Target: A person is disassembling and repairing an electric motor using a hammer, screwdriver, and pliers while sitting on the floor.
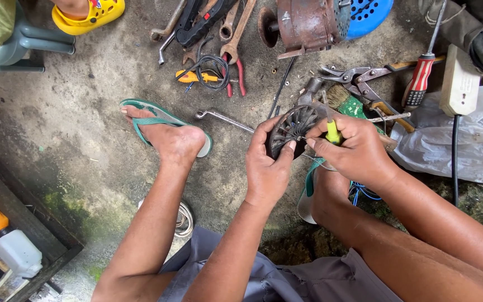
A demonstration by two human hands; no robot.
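Person squatting on concrete floor (pixel 85 112), grey shorts, green sandals.

Left hand (pixel 266 168): closed round a black finned rotor (pixel 293 130), thumb on the near rim, fingers wrapped behind. Rotor held off the floor, face tilted up toward the head.

Right hand (pixel 356 151): closed on a small yellow-handled tool (pixel 332 134), gripped like a pen, just right of the rotor. A thin metal tip runs from it to the rotor face; contact point too small to confirm.

Step in hand, by my reading: picking or prying at something between the fins, left hand acting as the vise. Next move would call for a steady left grip and light, controlled pressure from the tip, since a slip would run toward the left thumb.

Beyond the right hand: brush (pixel 339 98), tin snips (pixel 359 78), red-handled screwdriver (pixel 419 81), clear plastic bag (pixel 454 140), white power strip (pixel 459 81).

Beyond the left hand: bent spanner (pixel 222 117), pile of wrenches (pixel 233 33), coiled black wire (pixel 213 67).

Farthest: rusty motor housing (pixel 306 22) against a blue stool (pixel 367 14).
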